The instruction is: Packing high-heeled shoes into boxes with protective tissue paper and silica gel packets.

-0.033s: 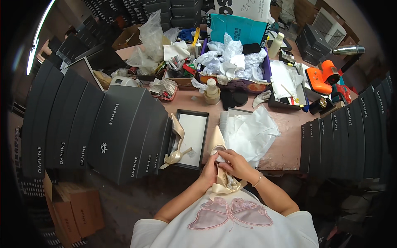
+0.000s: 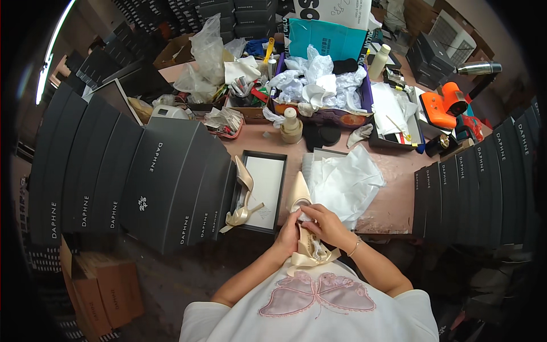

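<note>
A cream pointed-toe heeled shoe (image 2: pixel 299 187) is in front of my chest, its toe directed away from me and its ribbon straps (image 2: pixel 312 259) at the near end. My left hand (image 2: pixel 289 235) is closed around its left side. The fingers of my right hand (image 2: pixel 329 225) are closed at the shoe's opening, on a small white wad (image 2: pixel 306 216) that looks like tissue; the fingertips are partly hidden. The matching shoe (image 2: pixel 245 178) lies on its side along the left edge of an open dark shoe box (image 2: pixel 280 171) with a pale bottom.
White tissue paper (image 2: pixel 348 182) lies spread right of the held shoe. Dark shoe boxes (image 2: pixel 171 188) are stacked on the left, with more boxes (image 2: pixel 484 182) at right. Farther back stand a cream bottle (image 2: pixel 291 126), a purple-edged box (image 2: pixel 366 100) of crumpled paper and an orange device (image 2: pixel 441 108).
</note>
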Demonstrator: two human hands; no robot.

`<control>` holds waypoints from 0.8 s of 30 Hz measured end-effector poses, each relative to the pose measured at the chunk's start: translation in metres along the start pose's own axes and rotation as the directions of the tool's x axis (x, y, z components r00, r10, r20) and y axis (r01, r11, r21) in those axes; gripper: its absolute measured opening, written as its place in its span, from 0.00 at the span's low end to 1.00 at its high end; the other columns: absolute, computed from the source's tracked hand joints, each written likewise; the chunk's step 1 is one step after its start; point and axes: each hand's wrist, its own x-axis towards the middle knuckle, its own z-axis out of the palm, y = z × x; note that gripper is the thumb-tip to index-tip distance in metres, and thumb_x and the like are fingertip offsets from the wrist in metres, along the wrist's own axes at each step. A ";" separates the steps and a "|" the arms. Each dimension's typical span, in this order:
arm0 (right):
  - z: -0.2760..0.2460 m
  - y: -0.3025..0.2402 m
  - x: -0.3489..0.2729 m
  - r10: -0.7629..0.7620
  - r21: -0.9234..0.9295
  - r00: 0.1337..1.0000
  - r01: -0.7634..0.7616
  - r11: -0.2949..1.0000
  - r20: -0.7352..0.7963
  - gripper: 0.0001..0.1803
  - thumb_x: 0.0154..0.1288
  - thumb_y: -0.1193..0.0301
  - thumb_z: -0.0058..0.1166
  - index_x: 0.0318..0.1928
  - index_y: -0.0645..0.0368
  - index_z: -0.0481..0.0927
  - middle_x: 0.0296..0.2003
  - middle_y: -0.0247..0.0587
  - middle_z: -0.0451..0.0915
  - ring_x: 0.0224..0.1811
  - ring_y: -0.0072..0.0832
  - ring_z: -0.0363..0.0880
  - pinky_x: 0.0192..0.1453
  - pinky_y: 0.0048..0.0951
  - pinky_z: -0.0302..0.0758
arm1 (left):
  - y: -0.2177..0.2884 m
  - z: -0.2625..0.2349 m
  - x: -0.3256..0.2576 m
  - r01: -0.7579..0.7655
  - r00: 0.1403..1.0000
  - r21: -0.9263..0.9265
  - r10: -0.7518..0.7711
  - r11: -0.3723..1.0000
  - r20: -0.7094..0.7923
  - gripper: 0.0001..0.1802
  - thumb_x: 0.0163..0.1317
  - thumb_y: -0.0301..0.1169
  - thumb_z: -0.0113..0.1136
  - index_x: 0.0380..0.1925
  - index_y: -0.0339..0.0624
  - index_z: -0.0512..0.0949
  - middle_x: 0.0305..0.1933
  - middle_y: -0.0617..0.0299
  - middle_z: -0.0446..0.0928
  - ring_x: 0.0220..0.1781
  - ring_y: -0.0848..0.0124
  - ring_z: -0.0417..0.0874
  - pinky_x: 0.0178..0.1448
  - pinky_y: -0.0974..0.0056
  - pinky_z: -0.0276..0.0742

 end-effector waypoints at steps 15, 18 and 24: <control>0.005 -0.007 0.001 -0.348 -0.404 0.924 0.261 0.877 -0.159 0.20 0.48 0.72 0.63 0.45 0.56 0.79 0.43 0.40 0.77 0.47 0.38 0.74 0.51 0.40 0.65 | -0.008 -0.010 0.001 -0.037 0.993 -0.002 0.037 0.999 0.109 0.24 0.70 0.52 0.43 0.53 0.45 0.68 0.48 0.59 0.74 0.46 0.69 0.80 0.49 0.63 0.80; 0.005 0.012 0.017 -0.237 -0.419 0.943 0.122 0.900 -0.234 0.29 0.47 0.73 0.64 0.54 0.55 0.73 0.49 0.45 0.73 0.49 0.41 0.73 0.50 0.39 0.65 | -0.008 -0.001 -0.005 -0.026 0.988 0.139 0.004 0.990 0.156 0.26 0.70 0.54 0.41 0.52 0.44 0.68 0.41 0.58 0.77 0.37 0.69 0.82 0.41 0.66 0.82; -0.008 0.010 0.027 -0.015 0.093 0.980 0.034 0.995 -0.199 0.47 0.49 0.77 0.63 0.69 0.60 0.55 0.58 0.55 0.68 0.58 0.47 0.70 0.61 0.37 0.67 | -0.006 0.017 -0.008 0.034 0.985 0.243 -0.074 0.969 0.158 0.36 0.65 0.66 0.30 0.46 0.45 0.69 0.30 0.57 0.76 0.29 0.69 0.82 0.32 0.67 0.81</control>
